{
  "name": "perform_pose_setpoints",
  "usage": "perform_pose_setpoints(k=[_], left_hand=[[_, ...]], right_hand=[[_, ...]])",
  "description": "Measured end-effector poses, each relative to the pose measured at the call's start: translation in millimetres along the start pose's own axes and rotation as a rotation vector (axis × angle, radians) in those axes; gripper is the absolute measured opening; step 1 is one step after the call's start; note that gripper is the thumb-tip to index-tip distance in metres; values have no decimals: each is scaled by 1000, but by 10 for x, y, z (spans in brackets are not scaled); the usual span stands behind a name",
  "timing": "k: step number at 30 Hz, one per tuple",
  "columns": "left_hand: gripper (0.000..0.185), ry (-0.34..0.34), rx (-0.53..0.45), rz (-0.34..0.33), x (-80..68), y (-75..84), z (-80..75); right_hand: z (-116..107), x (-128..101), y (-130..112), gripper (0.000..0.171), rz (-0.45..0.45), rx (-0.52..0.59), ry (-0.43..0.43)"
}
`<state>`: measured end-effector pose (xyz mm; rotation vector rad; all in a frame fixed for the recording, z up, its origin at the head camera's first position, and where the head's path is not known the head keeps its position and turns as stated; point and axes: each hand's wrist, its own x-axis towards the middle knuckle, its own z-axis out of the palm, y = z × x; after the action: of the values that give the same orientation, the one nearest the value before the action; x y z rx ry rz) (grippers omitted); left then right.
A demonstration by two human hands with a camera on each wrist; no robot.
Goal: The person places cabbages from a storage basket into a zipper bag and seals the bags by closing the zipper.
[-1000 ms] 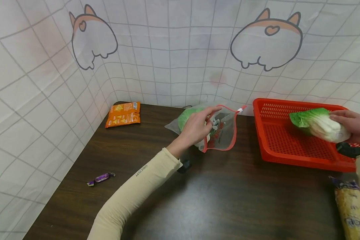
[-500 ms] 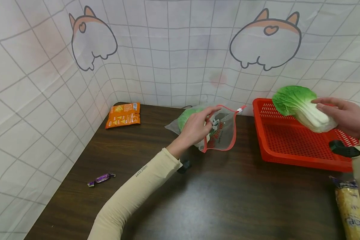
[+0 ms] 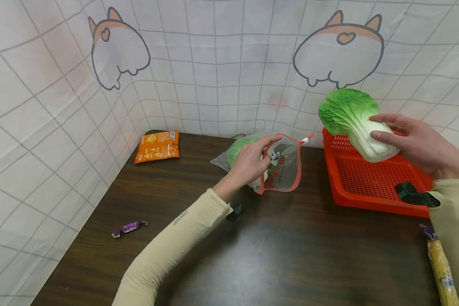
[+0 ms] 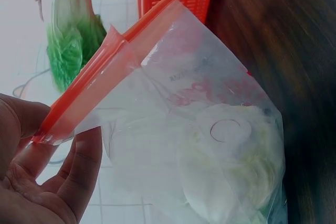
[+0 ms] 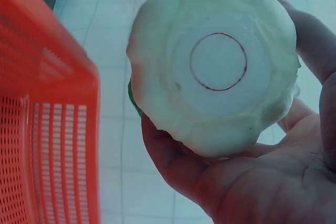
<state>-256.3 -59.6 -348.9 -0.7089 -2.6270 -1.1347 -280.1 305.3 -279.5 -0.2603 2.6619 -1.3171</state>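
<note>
My left hand [image 3: 249,163] pinches the red-edged rim of a clear zip bag [image 3: 287,170], whose mouth gapes toward the right. Inside the bag lies a napa cabbage [image 4: 231,156], its white base showing through the plastic in the left wrist view. My right hand [image 3: 413,140] grips a second napa cabbage [image 3: 355,123] by its white stem end, leafy green top pointing left and up. This cabbage is held in the air over the left part of the red basket [image 3: 338,197]. The right wrist view looks straight at its round white base [image 5: 218,61].
An orange snack packet [image 3: 157,146] lies at the back left of the dark table [image 3: 290,255]. Nearer the front left is a purple-wrapped candy [image 3: 130,227]. A long yellow packet [image 3: 441,267] lies at the right, partly behind the right sleeve. A white tiled-print cloth [image 3: 229,76] stands behind.
My right hand has lifted the napa cabbage up out of the red basket and carried it left toward the bag. The left hand and the bag have stayed in place.
</note>
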Motion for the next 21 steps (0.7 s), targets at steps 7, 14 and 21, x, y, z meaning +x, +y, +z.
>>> perform_pose_setpoints(k=[7, 14, 21], left_hand=[[59, -5, -35, -10, 14, -12, -37], [58, -1, -51, -36, 48, -40, -62], [60, 14, -33, -37, 60, -55, -77]], right_hand=[[208, -137, -147, 49, -64, -79, -4], [376, -277, -232, 44, -151, -81, -48], [532, -382, -219, 40, -340, -7, -205]])
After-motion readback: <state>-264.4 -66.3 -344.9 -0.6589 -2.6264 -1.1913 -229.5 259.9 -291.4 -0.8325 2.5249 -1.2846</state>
